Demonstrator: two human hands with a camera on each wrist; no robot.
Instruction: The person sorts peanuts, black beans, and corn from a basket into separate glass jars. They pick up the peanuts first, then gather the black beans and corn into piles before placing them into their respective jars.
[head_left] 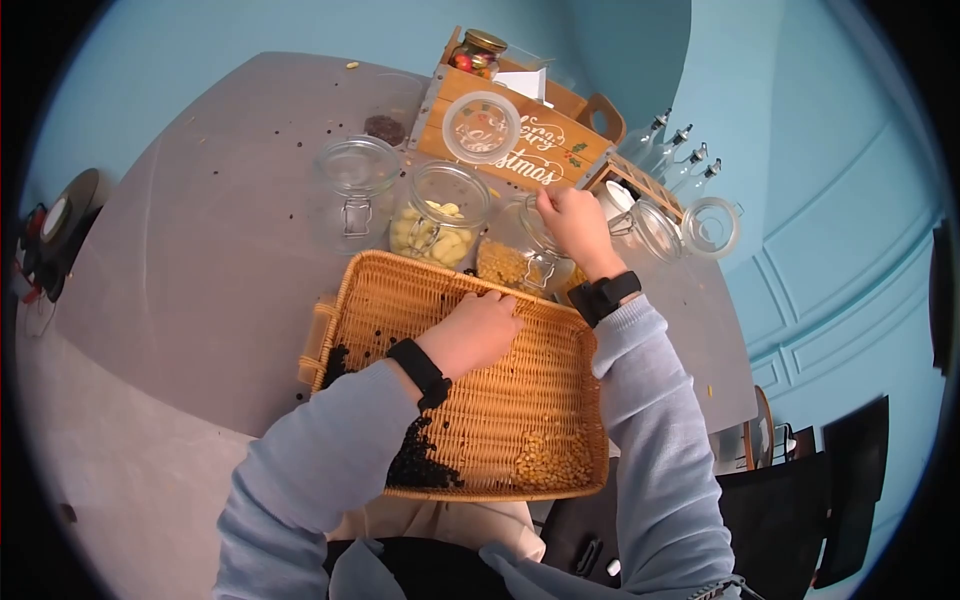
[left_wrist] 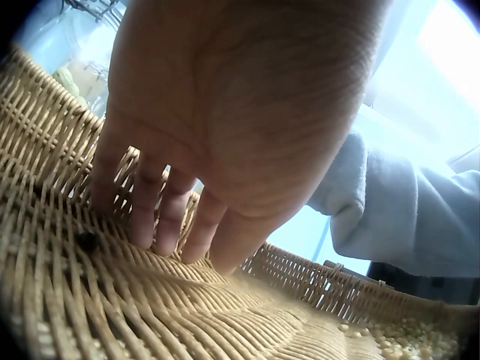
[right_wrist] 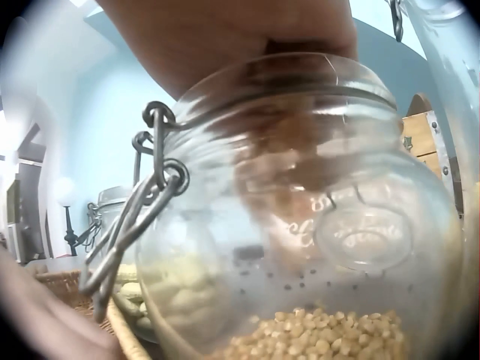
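Inside the wicker basket (head_left: 470,360), my left hand (head_left: 475,328) reaches toward the far wall. Its fingers (left_wrist: 176,217) extend downward, fingertips right at the weave, beside a black bean (left_wrist: 88,241). My right hand (head_left: 578,228) is at the mouth of a clip-top glass jar (right_wrist: 300,247) holding corn kernels (right_wrist: 322,334). Its fingers bend over the rim and show blurred through the glass; I cannot tell whether they grip the jar. Black beans (head_left: 425,465) lie along the basket's left side, and more corn kernels (head_left: 555,460) fill its near right corner.
A jar of peanuts (head_left: 435,235) and another lidded jar (head_left: 357,205) stand left of the corn. Behind them is a wooden Christmas crate (head_left: 560,140). More jars and glass bottles (head_left: 690,165) stand right. Loose beans dot the grey table (head_left: 230,250).
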